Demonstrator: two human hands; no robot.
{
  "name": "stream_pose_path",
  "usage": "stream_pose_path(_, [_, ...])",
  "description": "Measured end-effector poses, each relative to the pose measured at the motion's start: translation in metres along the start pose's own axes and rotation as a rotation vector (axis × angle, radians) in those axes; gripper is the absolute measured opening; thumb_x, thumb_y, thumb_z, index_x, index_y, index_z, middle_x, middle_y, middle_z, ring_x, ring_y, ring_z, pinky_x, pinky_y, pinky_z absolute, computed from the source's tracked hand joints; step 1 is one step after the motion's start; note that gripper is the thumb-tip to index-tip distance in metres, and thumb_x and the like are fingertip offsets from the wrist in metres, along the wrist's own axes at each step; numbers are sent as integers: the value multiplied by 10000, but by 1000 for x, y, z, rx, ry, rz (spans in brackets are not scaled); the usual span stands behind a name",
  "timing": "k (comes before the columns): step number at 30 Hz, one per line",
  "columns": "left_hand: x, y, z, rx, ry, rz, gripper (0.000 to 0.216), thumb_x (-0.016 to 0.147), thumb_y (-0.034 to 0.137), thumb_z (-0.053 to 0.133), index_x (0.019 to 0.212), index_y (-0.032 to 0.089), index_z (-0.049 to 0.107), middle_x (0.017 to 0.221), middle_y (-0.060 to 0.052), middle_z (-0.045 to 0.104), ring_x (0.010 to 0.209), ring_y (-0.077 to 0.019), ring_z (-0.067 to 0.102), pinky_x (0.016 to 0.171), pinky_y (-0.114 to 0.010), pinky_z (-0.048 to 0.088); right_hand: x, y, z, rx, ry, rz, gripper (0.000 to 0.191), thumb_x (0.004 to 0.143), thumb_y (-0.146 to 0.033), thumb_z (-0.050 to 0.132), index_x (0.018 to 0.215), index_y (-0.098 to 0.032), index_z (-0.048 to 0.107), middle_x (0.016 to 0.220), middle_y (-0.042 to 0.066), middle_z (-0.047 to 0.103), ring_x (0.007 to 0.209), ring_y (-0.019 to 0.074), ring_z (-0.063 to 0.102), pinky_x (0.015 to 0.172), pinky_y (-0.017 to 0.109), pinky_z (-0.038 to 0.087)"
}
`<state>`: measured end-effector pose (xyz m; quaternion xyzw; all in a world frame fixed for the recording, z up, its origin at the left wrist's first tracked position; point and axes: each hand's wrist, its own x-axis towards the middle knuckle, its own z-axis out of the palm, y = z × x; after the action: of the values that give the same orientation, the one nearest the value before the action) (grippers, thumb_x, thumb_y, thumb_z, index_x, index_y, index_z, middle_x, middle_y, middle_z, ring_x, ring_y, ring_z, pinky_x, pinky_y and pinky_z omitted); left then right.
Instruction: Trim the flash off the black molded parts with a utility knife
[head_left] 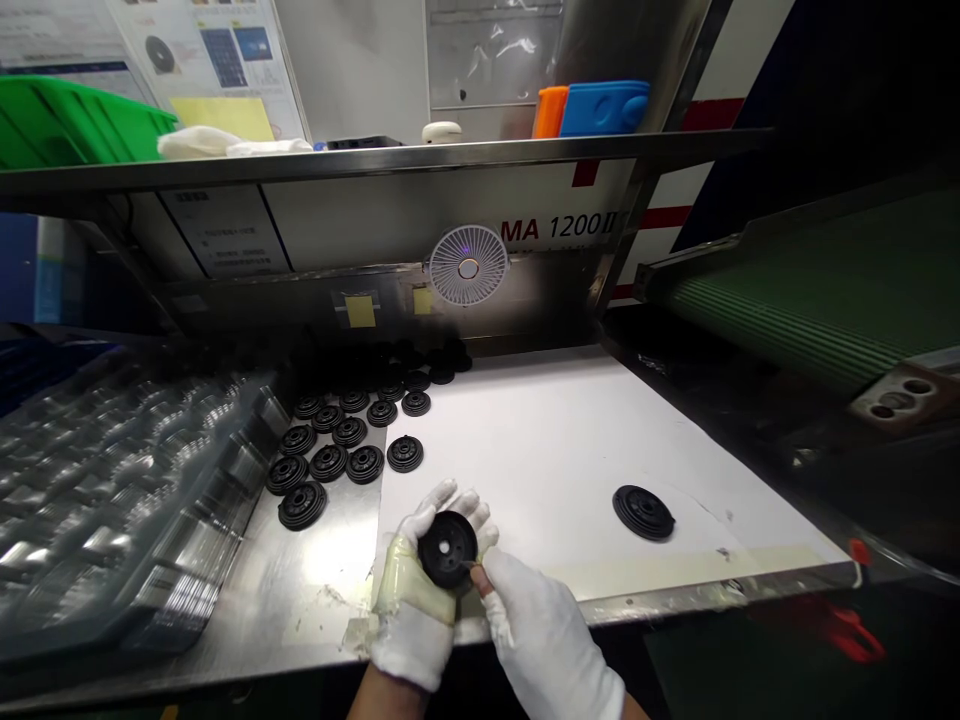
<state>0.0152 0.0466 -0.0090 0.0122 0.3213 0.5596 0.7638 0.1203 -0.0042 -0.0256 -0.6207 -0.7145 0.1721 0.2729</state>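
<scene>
My left hand [411, 590], in a white glove with tape round the palm, cups a round black plastic disc [448, 548] over the front edge of the white sheet [540, 450]. My right hand [536, 635], also gloved in white, pinches at the disc's lower right rim with thumb and forefinger; whether it holds a small tool I cannot make out. A second black disc [643, 512] lies alone on the sheet to the right. Several more black discs [337, 450] lie in rows on the steel bench to the upper left.
A stack of clear plastic trays [112, 490] fills the left side. A small white fan [468, 265] stands at the back. A green conveyor belt [810, 300] slopes at the right. The shelf above carries a green bin [67, 125] and blue and orange items [600, 108].
</scene>
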Motion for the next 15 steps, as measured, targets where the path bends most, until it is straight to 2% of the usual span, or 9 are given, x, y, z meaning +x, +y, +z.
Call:
stream_pose_path(2, [-3, 3, -2, 31, -36, -31, 278, 697, 163, 529, 962, 121, 601, 867, -130, 637, 813, -237, 617, 722, -383, 508, 0, 2, -1, 21, -24, 17, 245, 897, -289, 266, 747, -233, 451, 652, 6, 568, 552, 170, 524, 489, 270, 343])
stream_pose_path(6, [2, 4, -6, -35, -76, -15, 108, 707, 147, 542, 794, 142, 607, 660, -41, 584, 634, -157, 581, 613, -299, 502, 1, 4, -3, 45, -22, 39, 246, 910, -309, 267, 751, -240, 441, 658, -2, 552, 570, 174, 512, 509, 276, 344])
stream_pose_path(9, [9, 3, -5, -101, -23, -21, 14, 713, 143, 591, 719, 149, 580, 623, -14, 559, 601, -135, 561, 579, -272, 493, 1, 2, -2, 15, 1, 9, 228, 913, -291, 274, 771, -246, 447, 668, -14, 556, 563, 167, 508, 498, 278, 317])
stream_pose_path(15, [13, 0, 4, -181, 30, 49, 61, 704, 128, 615, 717, 153, 560, 614, 9, 550, 591, -115, 554, 609, -260, 502, -1, -3, 8, -42, 57, -19, 271, 913, -326, 275, 731, -239, 455, 629, -20, 565, 505, 150, 497, 465, 274, 287])
